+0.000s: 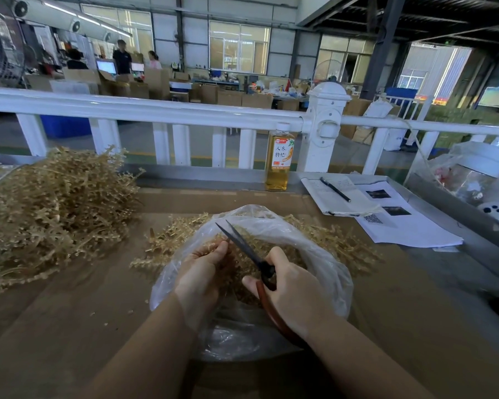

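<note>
Table (69,326), topped with brown cardboard, seen from the near edge.

- Clear plastic bag (329,269) sat in the middle of the table, close to the near edge, mouth open upward. It was full of tan sprigs (242,279).
- Left hand (199,272) was inside the bag's mouth. Its thumb and fingers were curled, pinching a sprig at the fingertips (which stem, I could not tell).
- Right hand (293,292) gripped the scissors (244,246), fingers wrapped round the rust-red handles and thumb over the top.
- The dark blades were only slightly apart and pointed away toward the far edge. They passed just beside the left thumb tip, over the sprigs in the bag.
- More sprigs (170,240) lay loose on the cardboard, touching the bag's left and far-right sides.

Edges and room:
- A big pile of sprigs (49,208) filled the far-left corner, well apart from the bag. Bare cardboard lay between them and along the near-left edge, with a few crumbs on it.
- At the far edge, a bottle (280,159) of amber drink stood upright against the white railing (156,110).
- Toward the far-right corner lay a notebook (343,205) with a pen (335,189) on it. It overlapped printed papers (409,226).
- Bare cardboard lay to the right of the bag, up to the right edge.
</note>
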Available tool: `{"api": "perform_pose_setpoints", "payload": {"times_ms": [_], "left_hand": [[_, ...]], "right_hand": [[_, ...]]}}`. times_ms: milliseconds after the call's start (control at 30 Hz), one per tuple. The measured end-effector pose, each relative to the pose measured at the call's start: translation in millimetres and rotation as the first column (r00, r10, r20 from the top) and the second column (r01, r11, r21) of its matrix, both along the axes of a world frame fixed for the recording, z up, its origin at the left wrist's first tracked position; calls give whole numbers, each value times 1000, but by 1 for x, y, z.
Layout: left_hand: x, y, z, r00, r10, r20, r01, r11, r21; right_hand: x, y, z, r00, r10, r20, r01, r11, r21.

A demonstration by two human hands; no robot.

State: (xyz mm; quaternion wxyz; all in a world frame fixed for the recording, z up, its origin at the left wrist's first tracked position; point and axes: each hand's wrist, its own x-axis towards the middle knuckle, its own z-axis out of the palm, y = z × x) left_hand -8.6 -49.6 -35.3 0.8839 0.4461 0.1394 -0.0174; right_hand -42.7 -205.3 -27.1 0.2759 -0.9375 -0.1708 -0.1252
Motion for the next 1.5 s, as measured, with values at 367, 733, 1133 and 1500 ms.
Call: {"api": "perform_pose_setpoints", "payload": {"times_ms": [367, 733, 1133, 1500], "left_hand": [[-3, -1, 1, 999, 2, 42, 0, 998, -66], [-4, 1, 1, 998, -55, 36, 57, 997, -50], [-3, 4, 1, 994, -110, 0, 110, 993, 46], [-6, 3, 5, 992, -129, -1, 128, 986, 102]], "right_hand": [[2, -1, -4, 1000, 0, -3, 0, 1000, -29], [3, 2, 0, 999, 29, -25, -31, 997, -76], [4, 6, -4, 998, 18, 54, -15, 998, -61], [5, 5, -5, 994, 24, 102, -9, 989, -147]]}}
